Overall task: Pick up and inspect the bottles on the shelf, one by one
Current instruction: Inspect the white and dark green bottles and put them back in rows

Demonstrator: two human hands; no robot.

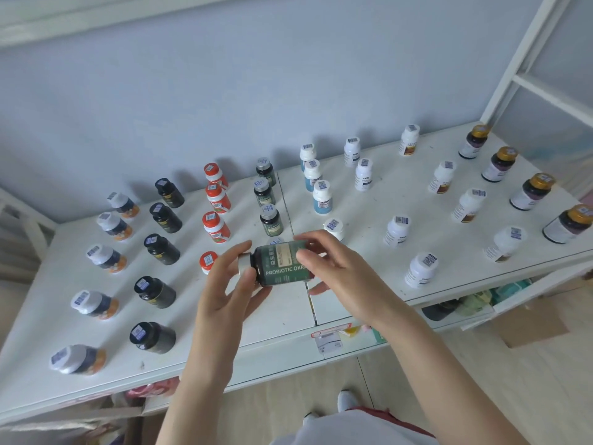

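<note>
I hold a dark green bottle [278, 264] with a silver cap and the words "PROBIOTIC OKRA" sideways above the white shelf [369, 200]. My left hand [229, 284] grips its capped end, fingers curled around the cap. My right hand [333, 268] grips the bottle's base end, thumb on the label. Three more green bottles [271, 221] stand in a column behind it. Columns of red-capped bottles [215, 227], black bottles [162, 248] and white-capped orange-labelled bottles [104, 258] stand to the left.
To the right stand blue-labelled white bottles [322, 197], several white bottles [420, 269] and gold-capped dark bottles [532, 191]. A white bottle [333, 228] stands just behind my right hand. A lower shelf holds clutter [465, 303]. A white frame [526, 59] rises at the right.
</note>
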